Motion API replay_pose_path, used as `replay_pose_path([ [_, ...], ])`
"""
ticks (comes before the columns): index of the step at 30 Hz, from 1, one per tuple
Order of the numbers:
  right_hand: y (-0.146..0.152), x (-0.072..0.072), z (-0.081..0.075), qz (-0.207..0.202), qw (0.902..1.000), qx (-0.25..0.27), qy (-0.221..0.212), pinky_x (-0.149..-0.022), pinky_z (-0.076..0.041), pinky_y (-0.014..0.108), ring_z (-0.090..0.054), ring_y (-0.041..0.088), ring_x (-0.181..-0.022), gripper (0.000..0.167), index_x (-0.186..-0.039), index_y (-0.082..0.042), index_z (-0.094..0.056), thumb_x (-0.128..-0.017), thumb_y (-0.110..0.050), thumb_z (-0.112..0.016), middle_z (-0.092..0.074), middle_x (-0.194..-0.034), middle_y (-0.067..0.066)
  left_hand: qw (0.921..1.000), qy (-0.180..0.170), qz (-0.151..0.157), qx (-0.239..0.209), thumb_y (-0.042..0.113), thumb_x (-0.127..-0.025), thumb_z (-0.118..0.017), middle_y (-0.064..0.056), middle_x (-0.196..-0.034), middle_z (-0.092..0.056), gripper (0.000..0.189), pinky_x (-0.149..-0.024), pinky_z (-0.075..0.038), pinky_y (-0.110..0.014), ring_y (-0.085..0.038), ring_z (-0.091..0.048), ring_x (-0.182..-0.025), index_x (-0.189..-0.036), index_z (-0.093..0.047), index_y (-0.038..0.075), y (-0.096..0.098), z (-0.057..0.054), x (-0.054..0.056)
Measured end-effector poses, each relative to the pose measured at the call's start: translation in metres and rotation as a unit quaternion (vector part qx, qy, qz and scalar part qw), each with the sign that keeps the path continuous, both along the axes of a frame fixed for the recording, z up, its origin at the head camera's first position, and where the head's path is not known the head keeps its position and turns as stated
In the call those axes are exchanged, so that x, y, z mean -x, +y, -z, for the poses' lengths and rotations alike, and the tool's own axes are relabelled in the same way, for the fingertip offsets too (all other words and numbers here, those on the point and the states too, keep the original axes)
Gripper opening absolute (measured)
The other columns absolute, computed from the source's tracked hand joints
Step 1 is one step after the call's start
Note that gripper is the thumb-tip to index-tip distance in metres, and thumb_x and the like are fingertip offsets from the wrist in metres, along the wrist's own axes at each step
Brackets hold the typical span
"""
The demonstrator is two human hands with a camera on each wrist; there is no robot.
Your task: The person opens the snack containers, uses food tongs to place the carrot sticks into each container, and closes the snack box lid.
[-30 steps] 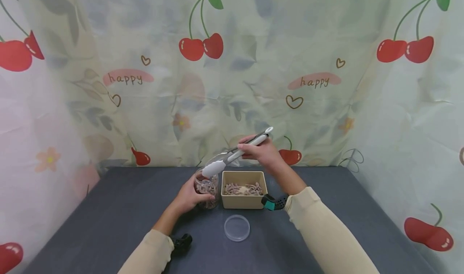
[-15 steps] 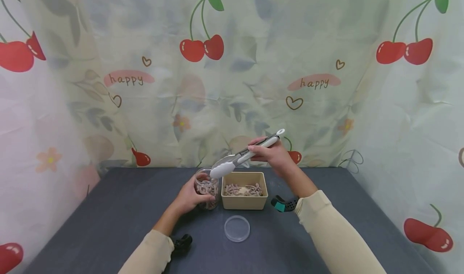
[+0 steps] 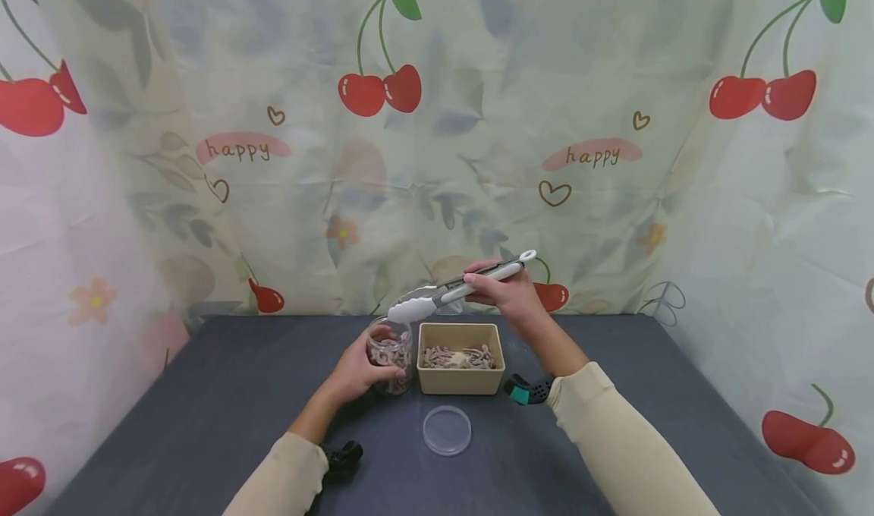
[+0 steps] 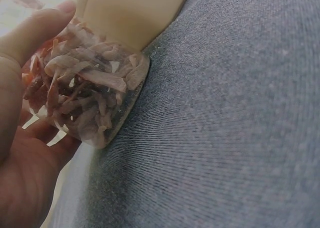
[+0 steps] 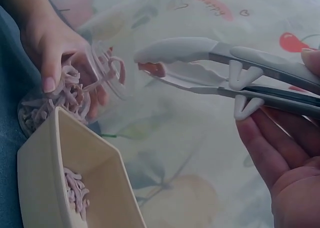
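Observation:
A clear jar (image 3: pixel 401 341) full of pale purplish-grey strips (image 4: pixel 85 83) stands on the table, its mouth uncovered. My left hand (image 3: pixel 358 366) grips it from the left, thumb across the front. My right hand (image 3: pixel 510 292) holds tongs (image 3: pixel 454 296) with white tips and steel arms, slanting down to the left. Their tips hover just over the jar's mouth, with a small reddish-brown piece (image 5: pixel 154 69) between them in the right wrist view. One strip (image 5: pixel 117 68) sticks out at the jar's mouth, below the tips.
Right beside the jar is a beige rectangular box (image 3: pixel 459 383) with several similar strips (image 3: pixel 478 357) on its bottom. A round clear lid (image 3: pixel 447 431) lies flat in front of the box. Behind the dark table (image 3: pixel 259 372) hangs a cherry-printed curtain (image 3: pixel 437 167).
The tongs first shifted right, off the jar towards the box, then came back left over the jar's mouth at a flatter slant. My left hand and the jar have stayed in place.

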State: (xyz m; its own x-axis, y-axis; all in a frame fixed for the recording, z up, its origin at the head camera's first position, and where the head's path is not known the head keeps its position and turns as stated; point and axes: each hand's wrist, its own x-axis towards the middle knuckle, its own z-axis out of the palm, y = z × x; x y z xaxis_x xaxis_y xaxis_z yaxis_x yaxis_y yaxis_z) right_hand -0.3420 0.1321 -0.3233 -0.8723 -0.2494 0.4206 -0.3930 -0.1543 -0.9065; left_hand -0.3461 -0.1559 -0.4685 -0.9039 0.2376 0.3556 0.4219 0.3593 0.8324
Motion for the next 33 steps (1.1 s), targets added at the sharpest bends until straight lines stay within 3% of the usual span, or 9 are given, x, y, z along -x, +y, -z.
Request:
replay_pose_path([
  [8, 0.008, 0.0, 0.003, -0.037, 0.9988, 0.031, 0.006, -0.077, -0.054, 0.042, -0.07, 0.026, -0.088, 0.028, -0.111, 0.021, -0.056, -0.09, 0.005, -0.063, -0.07, -0.099, 0.017, 0.9997, -0.024, -0.001, -0.003, 0.014, -0.069, -0.089, -0.009, -0.124, -0.06, 0.073, -0.075, -0.046, -0.029, -0.018, -0.057, -0.094, -0.13, -0.05, 0.008, 0.0, -0.004, -0.002],
  [12, 0.012, 0.0, 0.007, -0.039, 0.9989, 0.022, 0.013, -0.077, -0.054, 0.041, -0.07, 0.026, -0.088, 0.026, -0.11, 0.019, -0.057, -0.09, 0.005, -0.063, -0.069, -0.101, 0.019, 0.9996, -0.028, -0.003, 0.002, 0.011, -0.07, -0.088, -0.014, -0.126, -0.058, 0.073, -0.074, -0.046, -0.031, -0.019, -0.056, -0.093, -0.131, -0.049, 0.006, 0.0, -0.004, -0.002],
  [19, 0.013, 0.001, 0.012, -0.051, 0.9984, 0.015, 0.018, -0.079, -0.054, 0.042, -0.07, 0.027, -0.09, 0.03, -0.112, 0.022, -0.053, -0.09, 0.005, -0.063, -0.069, -0.102, 0.019, 0.999, -0.041, -0.012, 0.006, 0.015, -0.07, -0.089, -0.011, -0.128, -0.057, 0.077, -0.075, -0.046, -0.033, -0.019, -0.056, -0.092, -0.134, -0.047, 0.008, 0.001, -0.006, -0.004],
  [28, 0.019, -0.001, 0.015, -0.06, 0.9979, 0.01, 0.022, -0.081, -0.053, 0.043, -0.069, 0.03, -0.092, 0.027, -0.112, 0.022, -0.053, -0.091, 0.007, -0.06, -0.067, -0.105, 0.025, 0.9993, -0.034, -0.013, 0.007, 0.012, -0.069, -0.089, -0.01, -0.128, -0.058, 0.076, -0.082, -0.045, -0.033, -0.02, -0.056, -0.1, -0.132, -0.049, 0.008, 0.002, -0.007, -0.003],
  [33, 0.018, 0.001, 0.019, -0.056, 0.9983, 0.016, 0.007, -0.081, -0.052, 0.047, -0.069, 0.027, -0.09, 0.025, -0.111, 0.023, -0.053, -0.092, 0.007, -0.059, -0.069, -0.102, 0.02, 0.9996, -0.029, -0.005, 0.003, 0.011, -0.069, -0.089, -0.011, -0.126, -0.059, 0.075, -0.079, -0.046, -0.031, -0.02, -0.057, -0.098, -0.132, -0.049, 0.005, 0.002, -0.006, -0.003],
])
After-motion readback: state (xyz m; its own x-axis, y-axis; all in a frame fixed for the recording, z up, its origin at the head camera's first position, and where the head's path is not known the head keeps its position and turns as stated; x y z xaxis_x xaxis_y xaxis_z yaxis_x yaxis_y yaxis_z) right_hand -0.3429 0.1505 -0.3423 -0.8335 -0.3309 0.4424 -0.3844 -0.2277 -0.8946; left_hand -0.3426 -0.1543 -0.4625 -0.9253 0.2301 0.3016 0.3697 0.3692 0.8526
